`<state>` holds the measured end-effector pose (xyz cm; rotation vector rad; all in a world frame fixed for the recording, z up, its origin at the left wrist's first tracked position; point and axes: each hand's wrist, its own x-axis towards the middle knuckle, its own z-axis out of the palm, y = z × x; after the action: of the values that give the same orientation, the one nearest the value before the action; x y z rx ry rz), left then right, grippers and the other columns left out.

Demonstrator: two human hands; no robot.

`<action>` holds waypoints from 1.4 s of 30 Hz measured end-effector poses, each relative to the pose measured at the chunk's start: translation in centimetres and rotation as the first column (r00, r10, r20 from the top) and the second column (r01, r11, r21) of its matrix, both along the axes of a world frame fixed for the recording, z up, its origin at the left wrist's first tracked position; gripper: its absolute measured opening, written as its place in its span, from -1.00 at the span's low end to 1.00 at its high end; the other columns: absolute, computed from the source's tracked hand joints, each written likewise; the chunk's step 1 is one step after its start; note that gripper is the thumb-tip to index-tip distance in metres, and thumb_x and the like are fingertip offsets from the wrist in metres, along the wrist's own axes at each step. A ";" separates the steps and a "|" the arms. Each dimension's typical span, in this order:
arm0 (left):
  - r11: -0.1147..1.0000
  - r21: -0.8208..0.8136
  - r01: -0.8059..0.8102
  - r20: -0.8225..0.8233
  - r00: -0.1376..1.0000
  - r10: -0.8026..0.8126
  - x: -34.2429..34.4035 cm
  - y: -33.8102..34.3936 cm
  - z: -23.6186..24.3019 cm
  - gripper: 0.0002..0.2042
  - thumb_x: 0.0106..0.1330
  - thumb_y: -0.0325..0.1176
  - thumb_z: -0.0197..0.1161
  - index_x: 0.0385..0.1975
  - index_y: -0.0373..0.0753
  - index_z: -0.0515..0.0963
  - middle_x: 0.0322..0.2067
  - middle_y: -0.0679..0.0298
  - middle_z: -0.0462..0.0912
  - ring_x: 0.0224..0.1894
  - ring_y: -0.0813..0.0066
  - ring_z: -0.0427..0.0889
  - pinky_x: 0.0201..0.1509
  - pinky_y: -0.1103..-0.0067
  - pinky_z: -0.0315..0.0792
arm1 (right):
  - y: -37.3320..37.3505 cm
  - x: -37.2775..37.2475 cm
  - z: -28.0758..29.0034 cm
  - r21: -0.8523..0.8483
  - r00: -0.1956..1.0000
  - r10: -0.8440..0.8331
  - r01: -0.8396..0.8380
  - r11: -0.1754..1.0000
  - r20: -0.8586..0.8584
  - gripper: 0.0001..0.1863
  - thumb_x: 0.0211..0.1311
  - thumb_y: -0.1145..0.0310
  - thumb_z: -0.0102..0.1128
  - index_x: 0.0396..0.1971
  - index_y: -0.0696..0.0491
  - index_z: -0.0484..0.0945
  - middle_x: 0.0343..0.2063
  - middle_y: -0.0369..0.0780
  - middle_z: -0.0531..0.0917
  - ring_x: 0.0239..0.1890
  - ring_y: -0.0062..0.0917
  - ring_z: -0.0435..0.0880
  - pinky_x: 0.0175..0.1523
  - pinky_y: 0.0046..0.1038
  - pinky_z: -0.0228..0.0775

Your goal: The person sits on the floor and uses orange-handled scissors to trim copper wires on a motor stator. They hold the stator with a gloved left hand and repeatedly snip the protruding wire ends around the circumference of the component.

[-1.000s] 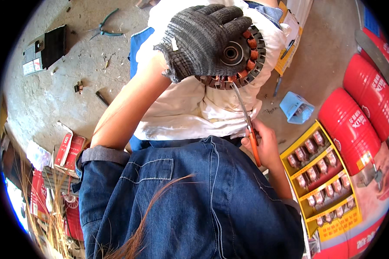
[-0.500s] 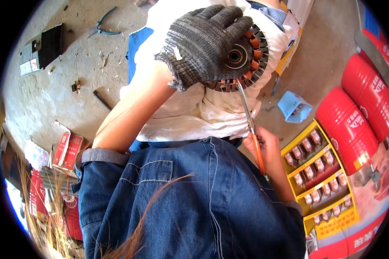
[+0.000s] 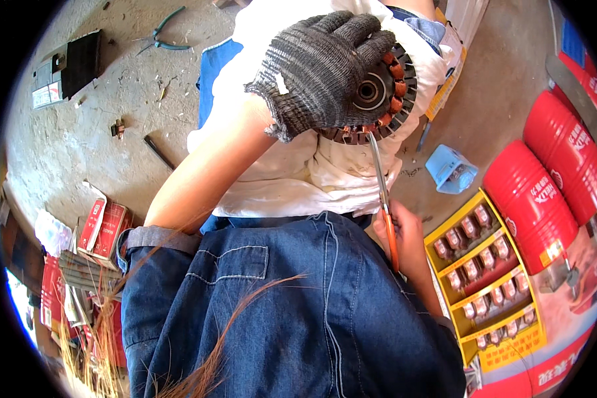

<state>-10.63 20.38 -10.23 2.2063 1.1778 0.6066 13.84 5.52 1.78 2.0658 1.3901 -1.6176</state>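
My left hand [image 3: 322, 69], in a grey knitted glove, lies over a round motor stator [image 3: 408, 99] in my lap, its fingers curled over the far side. Copper windings [image 3: 399, 88] and dark slotted teeth show along the stator's right and near edges; the glove hides the rest. At its middle is a ring-shaped hub [image 3: 369, 91]. My bare right hand [image 3: 404, 229] is closed round the orange handles of long-nose pliers [image 3: 382, 176]. The slim metal tips reach the windings at the near edge. White cloth [image 3: 278, 179] covers my lap beneath the stator.
On the concrete floor at the left lie teal-handled pliers [image 3: 158, 41], a black-and-grey flat box [image 3: 69, 69] and a dark rod [image 3: 158, 152]. A blue plastic basket [image 3: 450, 169] stands to the right, near red drums [image 3: 530, 205] and a yellow rack [image 3: 487, 265] printed on a sheet.
The view has shifted slightly. The pliers' tips stay at the near edge of the windings, and my left hand keeps its place on the stator.
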 end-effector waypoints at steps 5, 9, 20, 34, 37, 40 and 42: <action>1.000 0.016 -0.012 0.032 0.999 0.011 0.1 -0.1 -0.2 -0.15 -0.03 0.08 0.41 0.25 -0.33 0.36 0.15 -0.11 0.47 0.16 -0.06 0.49 0.29 0.24 0.36 | -0.1 -0.2 0.0 0.007 0.999 -0.023 0.023 1.000 -0.022 -0.60 0.20 0.19 0.38 -0.43 0.19 0.40 -0.62 -0.12 0.47 -0.57 -0.42 0.41 -0.39 -0.38 0.33; 1.000 0.010 -0.007 0.005 1.000 0.007 0.2 -0.1 -0.1 -0.14 -0.04 0.09 0.41 0.25 -0.33 0.36 0.15 -0.11 0.47 0.17 -0.06 0.49 0.29 0.24 0.36 | -0.2 -0.2 -0.2 -0.008 0.999 -0.027 0.027 1.000 -0.028 -0.60 0.21 0.20 0.37 -0.45 0.19 0.38 -0.63 -0.13 0.44 -0.57 -0.43 0.39 -0.40 -0.39 0.32; 1.000 0.003 0.003 0.010 1.000 -0.003 0.1 0.0 -0.1 -0.14 -0.04 0.09 0.41 0.25 -0.33 0.36 0.15 -0.12 0.47 0.17 -0.07 0.49 0.29 0.24 0.36 | -0.4 -0.1 -0.4 0.004 0.997 -0.042 0.043 0.999 -0.063 -0.61 0.21 0.22 0.38 -0.44 0.20 0.39 -0.64 -0.15 0.43 -0.58 -0.50 0.38 -0.41 -0.42 0.30; 1.000 0.014 0.001 -0.004 1.000 -0.001 0.1 -0.1 -0.1 -0.14 -0.03 0.07 0.41 0.25 -0.34 0.35 0.15 -0.11 0.46 0.17 -0.06 0.48 0.29 0.24 0.36 | -0.4 -0.3 -0.7 0.042 0.999 -0.025 0.027 0.999 -0.040 -0.59 0.22 0.21 0.38 -0.48 0.19 0.37 -0.67 -0.16 0.40 -0.59 -0.52 0.34 -0.44 -0.40 0.27; 1.000 0.013 -0.002 0.003 1.000 0.002 0.1 -0.1 -0.2 -0.14 -0.03 0.07 0.40 0.25 -0.35 0.35 0.15 -0.11 0.46 0.18 -0.07 0.48 0.30 0.24 0.35 | -0.1 -0.4 -0.7 0.061 0.999 0.000 0.002 0.998 -0.036 -0.59 0.21 0.21 0.38 -0.49 0.19 0.38 -0.67 -0.16 0.40 -0.60 -0.49 0.33 -0.45 -0.39 0.27; 1.000 0.010 0.008 -0.005 1.000 -0.008 0.1 -0.1 -0.2 -0.14 -0.03 0.07 0.40 0.25 -0.35 0.35 0.15 -0.11 0.46 0.18 -0.07 0.47 0.30 0.24 0.35 | -0.1 -0.4 -0.7 0.071 0.999 -0.014 0.017 0.997 -0.050 -0.59 0.21 0.22 0.39 -0.50 0.19 0.37 -0.68 -0.15 0.40 -0.61 -0.45 0.33 -0.45 -0.38 0.27; 1.000 0.012 0.016 -0.010 1.000 -0.016 0.1 0.0 -0.2 -0.14 -0.03 0.07 0.40 0.25 -0.35 0.35 0.15 -0.11 0.46 0.18 -0.07 0.48 0.30 0.24 0.35 | 0.0 -0.5 -0.6 0.052 0.999 -0.010 0.012 0.999 -0.032 -0.59 0.20 0.22 0.39 -0.50 0.19 0.37 -0.68 -0.14 0.40 -0.62 -0.45 0.32 -0.45 -0.38 0.26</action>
<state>-10.52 20.35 -10.42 2.2294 1.1636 0.5982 13.36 5.50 1.19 2.0891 1.4487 -1.6424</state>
